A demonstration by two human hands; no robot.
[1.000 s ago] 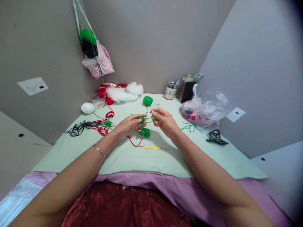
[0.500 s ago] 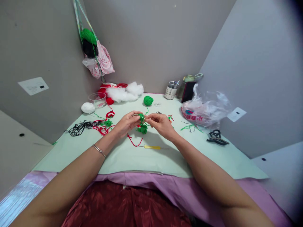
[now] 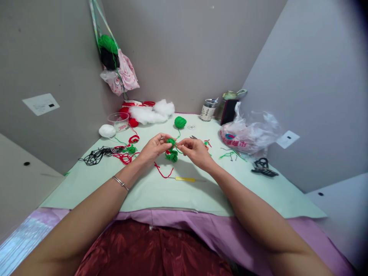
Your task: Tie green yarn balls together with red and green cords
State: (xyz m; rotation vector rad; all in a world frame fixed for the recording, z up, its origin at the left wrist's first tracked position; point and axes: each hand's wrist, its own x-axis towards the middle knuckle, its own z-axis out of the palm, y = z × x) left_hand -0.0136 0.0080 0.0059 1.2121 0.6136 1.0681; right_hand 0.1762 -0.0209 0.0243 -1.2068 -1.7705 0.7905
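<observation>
Both my hands meet over the middle of the pale green table mat [image 3: 149, 191]. My left hand [image 3: 155, 147] pinches the top of a small green crocheted piece [image 3: 171, 154], which hangs just above the mat with a red yarn tail trailing from it. My right hand [image 3: 194, 149] is closed in a pinch on the green yarn right beside the piece. That strand runs back to a green yarn ball [image 3: 179, 122]. A yellow-handled crochet hook [image 3: 185, 179] lies on the mat in front of my hands.
Tangles of black yarn [image 3: 96, 155] and red yarn [image 3: 125, 157] lie at the left. White stuffing [image 3: 151, 112], a clear cup [image 3: 117, 121], a jar [image 3: 207, 109], a plastic bag [image 3: 248, 132] and a black hair clip [image 3: 263, 167] ring the mat. A bag of yarn [image 3: 115, 69] hangs on the wall.
My right hand has moved left, closing the gap to my left hand. The green piece has risen slightly and shifted left with it.
</observation>
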